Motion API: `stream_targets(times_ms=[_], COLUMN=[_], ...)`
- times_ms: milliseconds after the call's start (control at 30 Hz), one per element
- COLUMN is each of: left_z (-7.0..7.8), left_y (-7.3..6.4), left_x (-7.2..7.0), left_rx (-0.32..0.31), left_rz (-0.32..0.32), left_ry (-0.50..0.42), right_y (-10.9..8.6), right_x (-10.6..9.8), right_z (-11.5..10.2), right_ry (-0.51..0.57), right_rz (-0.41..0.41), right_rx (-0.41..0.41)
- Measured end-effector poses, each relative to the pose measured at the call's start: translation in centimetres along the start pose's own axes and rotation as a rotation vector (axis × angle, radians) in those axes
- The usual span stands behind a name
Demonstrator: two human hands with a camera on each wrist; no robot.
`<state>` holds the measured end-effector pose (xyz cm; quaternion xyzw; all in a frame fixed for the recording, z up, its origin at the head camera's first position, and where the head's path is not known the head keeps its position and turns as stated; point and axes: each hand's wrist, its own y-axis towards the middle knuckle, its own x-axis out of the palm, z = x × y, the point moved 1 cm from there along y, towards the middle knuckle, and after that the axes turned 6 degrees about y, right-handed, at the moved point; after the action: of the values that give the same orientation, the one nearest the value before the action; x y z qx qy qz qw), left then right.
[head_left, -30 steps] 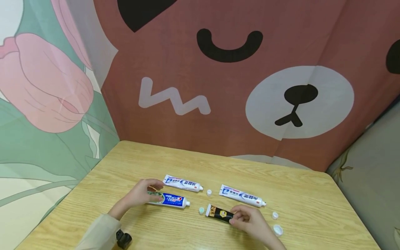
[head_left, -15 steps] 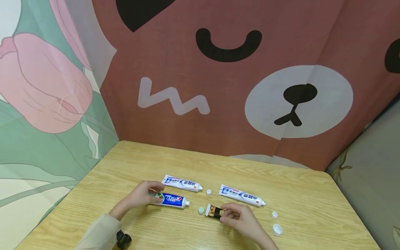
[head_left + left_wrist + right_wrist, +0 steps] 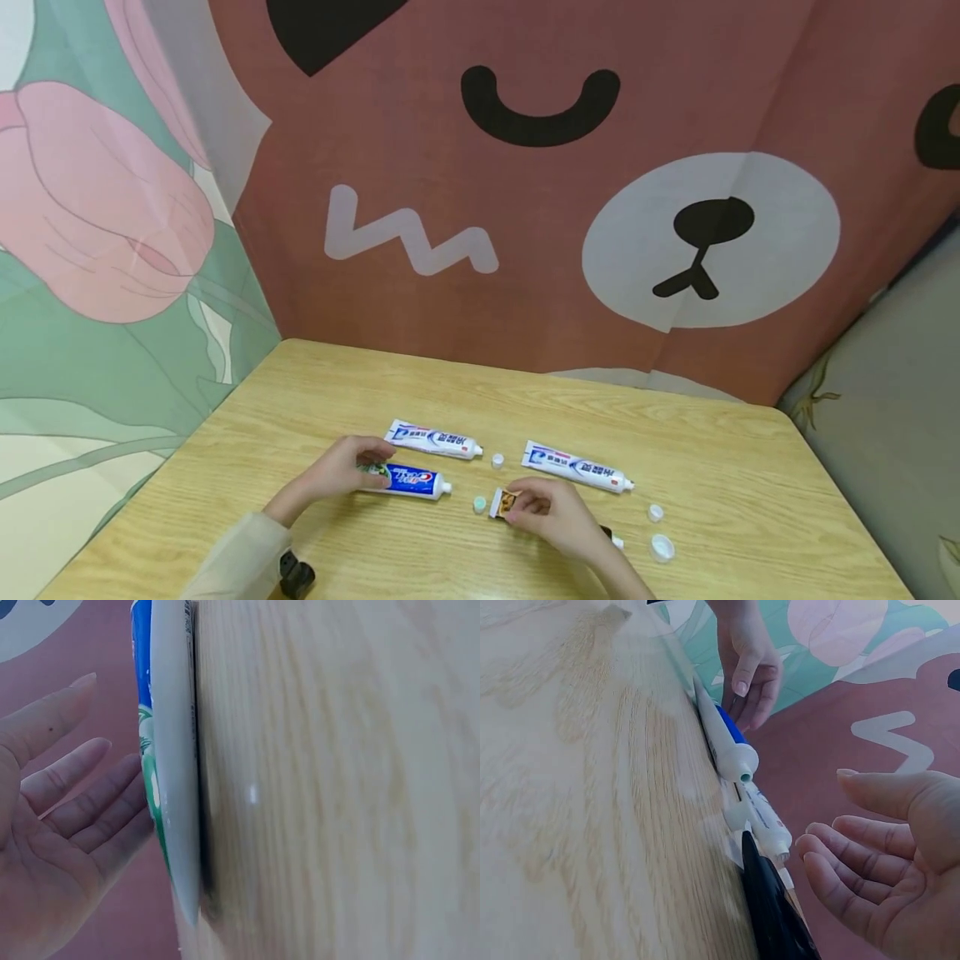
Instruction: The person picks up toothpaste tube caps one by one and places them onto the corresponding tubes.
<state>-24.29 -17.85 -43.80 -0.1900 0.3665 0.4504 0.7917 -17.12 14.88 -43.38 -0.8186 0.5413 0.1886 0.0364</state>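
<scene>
My left hand (image 3: 348, 467) hovers at the tail of a blue toothpaste tube (image 3: 414, 481), which lies uncapped on the table. In the left wrist view its fingers (image 3: 90, 806) are loosely spread beside the tube, not wrapped round it. Over a black toothpaste tube (image 3: 769, 907) hangs my right hand (image 3: 555, 512), fingers relaxed and holding nothing in the right wrist view. The hand hides the black tube's middle in the head view; its flat crimped end (image 3: 498, 503) and white nozzle (image 3: 617, 542) stick out either side. A pale green cap (image 3: 479, 505) sits between the two tubes.
Two white-and-blue toothpaste tubes (image 3: 435, 440) lie uncapped farther back, one left and one right. A small white cap (image 3: 498, 460) sits between them. Another small cap (image 3: 656, 513) and a larger white cap (image 3: 662, 547) are at the right. Printed fabric (image 3: 420, 317) hangs behind the table.
My right hand has moved left along the black tube toward its crimped end, uncovering the nozzle. The left hand has stayed almost still, and the tubes and caps lie where they were.
</scene>
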Motion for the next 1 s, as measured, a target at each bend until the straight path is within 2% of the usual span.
stream_targets(times_ms=[500,833,1000], left_z=[-0.7,-1.4,-1.6], left_y=[1.3,1.6,1.9], left_x=[0.9,1.0,1.0], left_rx=[0.044,0.026,0.02], left_rz=[-0.08,-0.085,-0.083], left_ry=[0.002,-0.143,-0.141], right_y=[2.0,2.8,3.2], right_x=[1.4,2.0,2.4], right_z=[0.8,0.8,0.7], right_ry=[-0.056,-0.026,-0.03], right_rz=[-0.002,-0.049,-0.069], right_rx=[0.02,0.045,0.041])
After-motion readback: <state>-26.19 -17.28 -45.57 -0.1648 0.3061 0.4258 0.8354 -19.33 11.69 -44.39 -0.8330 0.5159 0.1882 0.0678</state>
